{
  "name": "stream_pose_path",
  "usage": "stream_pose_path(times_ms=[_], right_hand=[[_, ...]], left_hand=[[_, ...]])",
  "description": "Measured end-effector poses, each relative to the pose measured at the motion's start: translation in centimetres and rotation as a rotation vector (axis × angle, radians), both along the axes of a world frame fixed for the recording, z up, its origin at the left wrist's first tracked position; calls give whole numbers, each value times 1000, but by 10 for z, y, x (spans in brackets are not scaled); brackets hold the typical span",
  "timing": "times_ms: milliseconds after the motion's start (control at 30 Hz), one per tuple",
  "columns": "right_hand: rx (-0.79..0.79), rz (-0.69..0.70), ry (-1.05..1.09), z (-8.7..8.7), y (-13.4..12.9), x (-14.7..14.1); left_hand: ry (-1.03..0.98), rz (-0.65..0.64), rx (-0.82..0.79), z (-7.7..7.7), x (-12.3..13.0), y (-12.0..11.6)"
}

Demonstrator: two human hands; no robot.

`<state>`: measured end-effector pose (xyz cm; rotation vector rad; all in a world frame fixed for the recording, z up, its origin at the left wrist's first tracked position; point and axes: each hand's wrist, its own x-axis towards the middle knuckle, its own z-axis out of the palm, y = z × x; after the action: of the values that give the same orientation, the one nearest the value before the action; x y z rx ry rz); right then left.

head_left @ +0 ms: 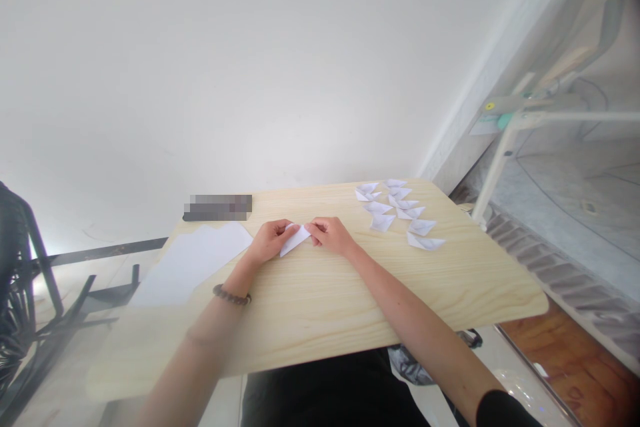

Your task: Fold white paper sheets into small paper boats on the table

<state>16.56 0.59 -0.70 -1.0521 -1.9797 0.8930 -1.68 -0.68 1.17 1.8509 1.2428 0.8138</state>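
Observation:
A small piece of folded white paper (pixel 294 241) is held between both hands, just above or on the middle of the table. My left hand (pixel 271 240) pinches its left part, thumb on top. Closed on its upper right corner, my right hand (pixel 330 235) grips it between thumb and fingers. To the right stand several folded paper boats (pixel 382 222) in loose rows. White paper sheets (pixel 195 257) lie spread on the left of the table.
The pale wooden table (pixel 320 320) has its far edge near a white wall (pixel 300 67). A blurred-out dark object (pixel 218 207) lies at the back left. A black chair (pixel 30 293) stands at the left, and a white metal frame (pixel 495 173) rises beyond the right edge.

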Motion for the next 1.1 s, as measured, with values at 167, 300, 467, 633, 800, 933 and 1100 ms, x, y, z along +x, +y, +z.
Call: stream_pose_path(times_ms=[167,300,467,633,800,933,1100], right_hand=[[24,6,-18,2,-1,0],[8,9,-11,2,-1,0],[16,18,-36,3,-2,1],[-19,10,23,2,-1,0],[-113,-67,172,0,1,-1],[-141,-113,228,0,2,-1],[-125,-141,242,1,2,-1]], left_hand=[[-3,2,-8,2,0,-1],[-16,28,-2,1,0,0],[-2,-2,13,-1,-3,2],[-22,3,14,-1,-3,2],[-127,49,-16,-2,1,3],[-186,46,-47,-5,0,5],[-232,62,-82,-8,-2,7]])
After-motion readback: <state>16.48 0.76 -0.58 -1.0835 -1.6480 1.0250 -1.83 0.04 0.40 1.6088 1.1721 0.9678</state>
